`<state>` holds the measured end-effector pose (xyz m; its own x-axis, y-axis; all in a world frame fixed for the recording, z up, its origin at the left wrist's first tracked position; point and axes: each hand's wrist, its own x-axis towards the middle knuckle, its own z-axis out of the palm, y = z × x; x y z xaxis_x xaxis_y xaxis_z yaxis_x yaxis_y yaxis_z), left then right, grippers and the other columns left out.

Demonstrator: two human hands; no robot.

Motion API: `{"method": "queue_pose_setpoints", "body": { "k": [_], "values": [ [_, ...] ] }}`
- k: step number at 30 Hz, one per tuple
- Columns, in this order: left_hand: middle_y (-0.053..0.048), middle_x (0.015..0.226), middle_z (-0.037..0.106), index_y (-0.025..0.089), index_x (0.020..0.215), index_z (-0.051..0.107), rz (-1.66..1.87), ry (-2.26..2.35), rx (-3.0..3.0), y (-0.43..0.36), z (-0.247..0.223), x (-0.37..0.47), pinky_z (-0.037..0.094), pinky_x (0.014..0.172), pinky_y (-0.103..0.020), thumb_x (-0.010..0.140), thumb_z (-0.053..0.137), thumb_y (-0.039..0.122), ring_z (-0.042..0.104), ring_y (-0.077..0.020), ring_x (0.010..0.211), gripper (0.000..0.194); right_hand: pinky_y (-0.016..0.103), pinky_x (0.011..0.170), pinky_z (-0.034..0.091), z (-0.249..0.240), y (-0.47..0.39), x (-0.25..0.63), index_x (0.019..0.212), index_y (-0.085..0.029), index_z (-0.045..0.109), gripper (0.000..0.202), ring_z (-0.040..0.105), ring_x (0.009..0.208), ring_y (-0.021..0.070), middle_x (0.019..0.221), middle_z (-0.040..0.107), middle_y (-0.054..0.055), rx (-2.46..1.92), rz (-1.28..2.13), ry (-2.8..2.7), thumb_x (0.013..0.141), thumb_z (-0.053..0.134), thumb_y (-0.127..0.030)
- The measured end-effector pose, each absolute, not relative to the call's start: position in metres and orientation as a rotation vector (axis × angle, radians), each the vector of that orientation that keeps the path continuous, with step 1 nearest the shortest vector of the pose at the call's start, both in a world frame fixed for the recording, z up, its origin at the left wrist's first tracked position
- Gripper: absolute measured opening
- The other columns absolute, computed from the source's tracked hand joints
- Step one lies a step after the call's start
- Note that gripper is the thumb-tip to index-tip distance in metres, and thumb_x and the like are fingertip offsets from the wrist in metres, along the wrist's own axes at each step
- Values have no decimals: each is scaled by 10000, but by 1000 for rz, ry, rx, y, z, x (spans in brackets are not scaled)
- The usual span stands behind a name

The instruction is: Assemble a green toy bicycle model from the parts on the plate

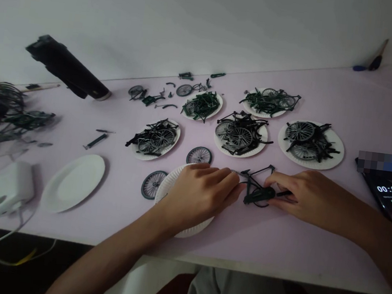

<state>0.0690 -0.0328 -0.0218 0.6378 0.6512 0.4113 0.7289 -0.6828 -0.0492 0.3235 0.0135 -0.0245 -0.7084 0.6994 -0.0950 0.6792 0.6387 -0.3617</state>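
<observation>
A small dark green bicycle frame [259, 194] is held between both hands above the table, right of a paper plate [186, 229]. My left hand [205, 191] is closed on the frame's left end, over the plate. My right hand [297, 193] pinches the frame's right side with thumb and fingers. One loose spoked wheel [199, 155] lies behind my left hand. Another wheel [153, 184] lies at the plate's left edge.
Behind are several plates of dark bicycle parts, such as the right one [338, 152]. An empty plate [75, 182], a white adapter [12, 189] and a black cylinder [70, 67] are at left. A phone [387, 189] lies right.
</observation>
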Motion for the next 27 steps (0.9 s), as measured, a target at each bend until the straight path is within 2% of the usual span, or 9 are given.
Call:
{"method": "queue_pose_setpoints", "body": {
  "k": [27],
  "values": [
    [56,591,502,174,731,507,-537,-1119,-2634,-34,-19,71,290,485,-270,1003,534,241,371,-87,463,281,243,575,387,-25,14,324,1115,-290,660,242,655,609,146,764,741,-31,-1212,613,-2791,875,689,-301]
  ]
}}
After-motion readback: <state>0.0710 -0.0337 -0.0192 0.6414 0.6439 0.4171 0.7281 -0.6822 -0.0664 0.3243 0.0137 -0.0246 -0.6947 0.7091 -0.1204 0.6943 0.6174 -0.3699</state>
